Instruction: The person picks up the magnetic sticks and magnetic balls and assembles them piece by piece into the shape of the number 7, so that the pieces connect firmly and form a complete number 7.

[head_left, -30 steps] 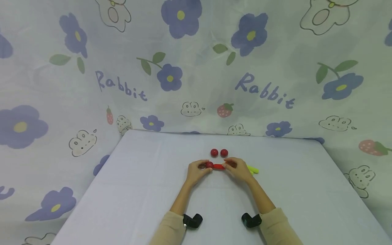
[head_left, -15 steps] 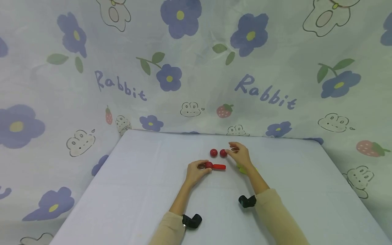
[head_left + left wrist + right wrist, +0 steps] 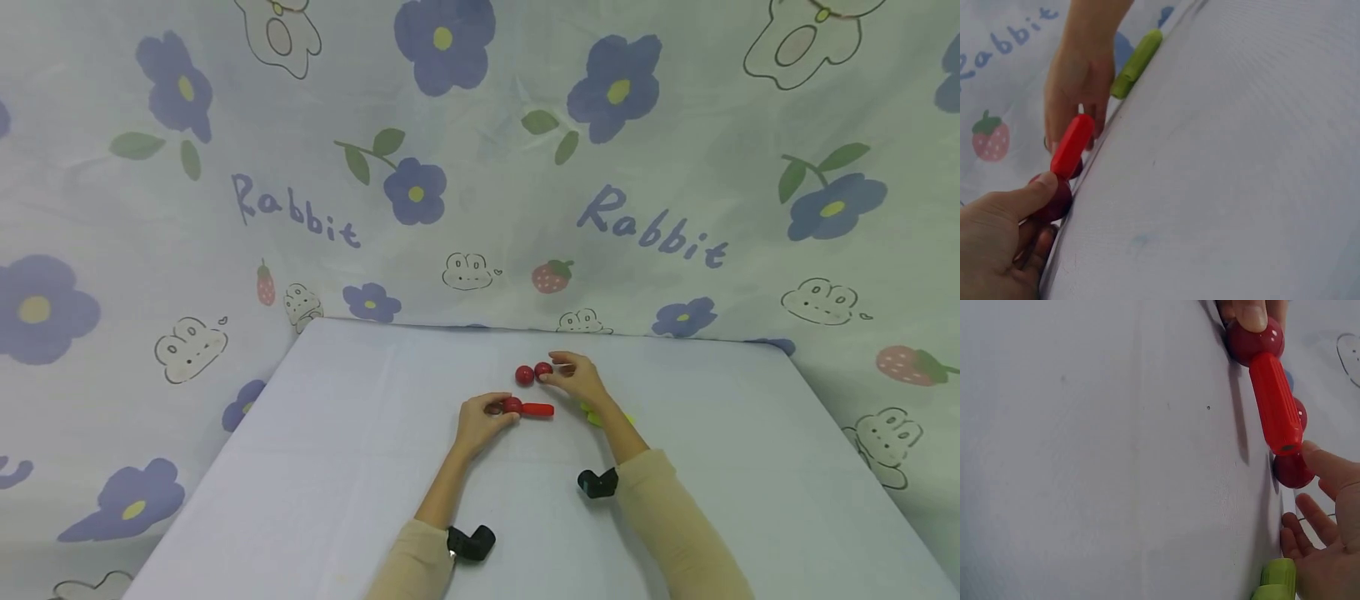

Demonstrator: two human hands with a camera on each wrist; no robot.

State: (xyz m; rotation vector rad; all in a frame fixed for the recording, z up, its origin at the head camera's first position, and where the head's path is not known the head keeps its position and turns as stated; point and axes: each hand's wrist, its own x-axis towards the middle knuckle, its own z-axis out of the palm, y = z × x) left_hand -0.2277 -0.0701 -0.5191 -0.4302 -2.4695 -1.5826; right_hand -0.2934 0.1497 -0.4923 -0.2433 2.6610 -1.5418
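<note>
My left hand (image 3: 480,421) pinches a dark red ball (image 3: 512,405) between thumb and fingers. From that ball a bright red ridged rod (image 3: 1275,403) sticks out towards the right, joined end to end with it. In the left wrist view the rod (image 3: 1072,147) tilts upward from the ball. My right hand (image 3: 581,379) is at the right one of two loose red balls (image 3: 543,371), its thumb against the near side and its forefinger at the far side. The other fingers are spread away from the ball, as the right wrist view shows.
The other loose red ball (image 3: 524,375) sits just left of the one at my right hand. Light green rods (image 3: 1138,62) lie beside my right wrist, partly hidden by it in the head view. A patterned cloth (image 3: 480,167) hangs behind the white table (image 3: 337,417).
My right hand has left the red rod's end and reached forward to the right loose ball, which has shifted slightly left. My left hand has stayed in place, still holding its ball.
</note>
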